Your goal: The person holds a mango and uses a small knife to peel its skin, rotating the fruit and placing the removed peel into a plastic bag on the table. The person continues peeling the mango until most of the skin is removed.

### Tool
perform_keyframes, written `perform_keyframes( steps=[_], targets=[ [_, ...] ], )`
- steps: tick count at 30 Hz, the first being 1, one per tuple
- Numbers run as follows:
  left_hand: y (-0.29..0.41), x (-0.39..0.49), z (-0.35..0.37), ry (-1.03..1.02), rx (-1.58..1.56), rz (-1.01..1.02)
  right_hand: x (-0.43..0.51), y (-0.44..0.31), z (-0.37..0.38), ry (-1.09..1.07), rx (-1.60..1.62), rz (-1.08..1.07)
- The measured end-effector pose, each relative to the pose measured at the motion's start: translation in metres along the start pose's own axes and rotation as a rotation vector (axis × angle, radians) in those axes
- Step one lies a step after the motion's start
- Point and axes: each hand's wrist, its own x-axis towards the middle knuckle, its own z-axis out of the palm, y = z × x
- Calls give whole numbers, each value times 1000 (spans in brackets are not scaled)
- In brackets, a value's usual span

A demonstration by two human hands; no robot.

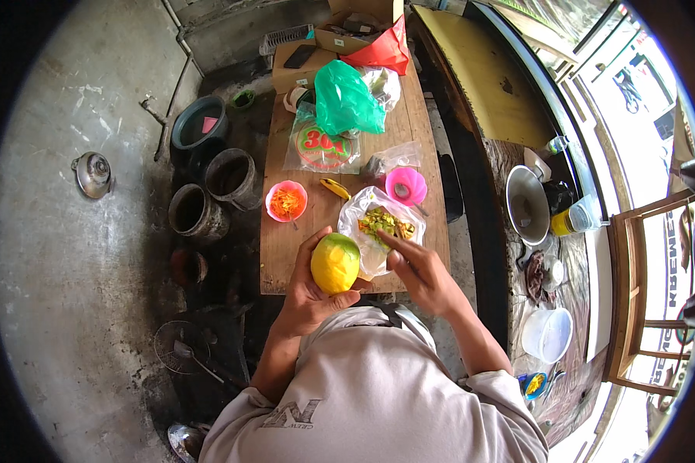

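In the head view my left hand (310, 295) holds a partly peeled mango (335, 267), its top still green and its lower part bare yellow. My right hand (425, 276) is just right of the mango, index finger stretched over a clear plastic bag (356, 202). Whether a small tool lies in those fingers is hard to see. Green and yellow peelings (376, 223) are heaped on the bag, which lies on the wooden table (318, 272). Behind it stands a pink bowl (416, 184). A yellow banana (336, 188) lies to the left, near an orange-pink bowl (271, 199) of orange shreds.
Farther back on the table are a green plastic bag (347, 98), a printed plastic bag (301, 147) and cardboard boxes (284, 69). Buckets (194, 211) and a basin (182, 124) stand on the left floor. A side counter (515, 324) at right carries a metal bowl (527, 202) and a white tub (547, 335).
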Motion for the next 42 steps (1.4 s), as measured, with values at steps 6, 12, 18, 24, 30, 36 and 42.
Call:
perform_keyframes(
  steps=[6, 12, 18, 24, 30, 36, 42],
  targets=[
    [0, 2, -4, -56, 216, 75, -16, -49, 5, -96, -76, -188],
    [2, -4, -1, -24, 149, -32, -20, -54, 3, -133, -149, -152],
    [5, -5, 2, -30, 225, 10, -23, -55, 6, -92, -107, -170],
    [7, -14, 7, 1, 141, -49, -26, -56, 16, -25, 30, -162],
    [9, -16, 13, 24, -37, -136, -28, -57, 6, -114, 86, -129],
    [11, -17, 13, 13, 34, -117, -30, -57, 6, -127, 65, -142],
    [13, -20, 17, 43, 36, -137, -33, -60, 18, -9, 125, -182]
  ],
)
